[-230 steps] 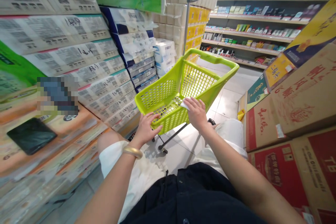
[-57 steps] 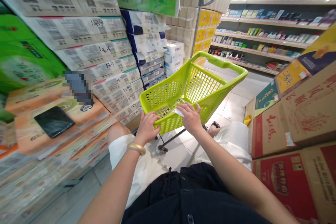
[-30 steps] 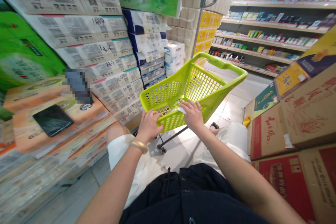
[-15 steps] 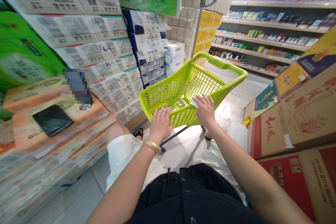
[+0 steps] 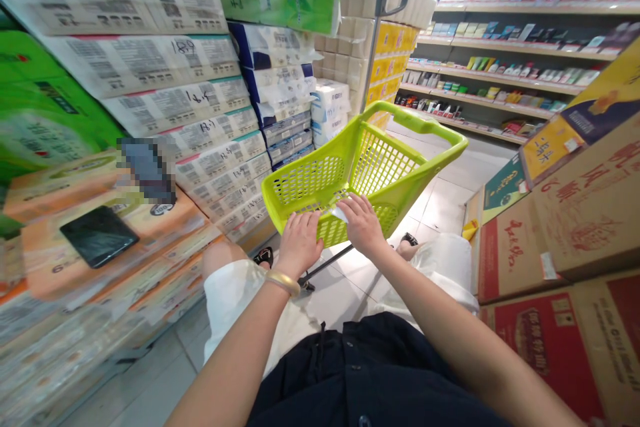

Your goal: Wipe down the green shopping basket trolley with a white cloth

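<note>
Left grip [image 5: 301,240] clasps yellow-green perforated plastic basket [image 5: 320,177] | right grip [image 5: 363,223] pinches small white sheet [image 5: 339,214] at its rim

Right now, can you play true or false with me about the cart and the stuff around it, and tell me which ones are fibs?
1. The left grip rests on the near end of the cart. True.
2. The cart is red. False: it is lime green.
3. The right grip has a small white thing at its fingers. True.
4. A gold bangle circles the left wrist. True.
5. The dark flat thing lies inside the cart. False: it lies on an orange package.
6. The cardboard boxes stand on the person's left. False: they are on the right.
</note>
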Demonstrator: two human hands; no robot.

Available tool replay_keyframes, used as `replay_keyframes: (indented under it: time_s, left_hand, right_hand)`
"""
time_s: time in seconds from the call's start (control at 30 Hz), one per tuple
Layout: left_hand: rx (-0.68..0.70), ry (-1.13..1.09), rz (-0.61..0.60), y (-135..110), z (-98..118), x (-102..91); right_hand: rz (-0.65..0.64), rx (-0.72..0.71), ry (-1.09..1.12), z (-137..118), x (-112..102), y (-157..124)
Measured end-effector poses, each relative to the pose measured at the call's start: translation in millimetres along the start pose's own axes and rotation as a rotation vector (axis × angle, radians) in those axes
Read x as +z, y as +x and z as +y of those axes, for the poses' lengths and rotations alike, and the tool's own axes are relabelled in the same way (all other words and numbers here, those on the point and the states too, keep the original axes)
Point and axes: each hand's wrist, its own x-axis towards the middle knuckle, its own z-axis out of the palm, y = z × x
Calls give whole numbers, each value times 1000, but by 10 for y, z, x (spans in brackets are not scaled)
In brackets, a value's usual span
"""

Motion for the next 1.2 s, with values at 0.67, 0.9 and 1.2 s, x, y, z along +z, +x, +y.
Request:
replay_keyframes:
  time_s: [0.67,0.9,1.2]
  left_hand:
    - [-11,34,-27,-1,-163,-40]
    - [-9,29,-23,-8,-253,-41]
    - [-25,32,-31,12,-192,-45]
  right_hand:
    - [17,23,1,-255,139,61]
    - [93,182,-134,517,-305,83]
    - [112,242,-111,220,-94,97]
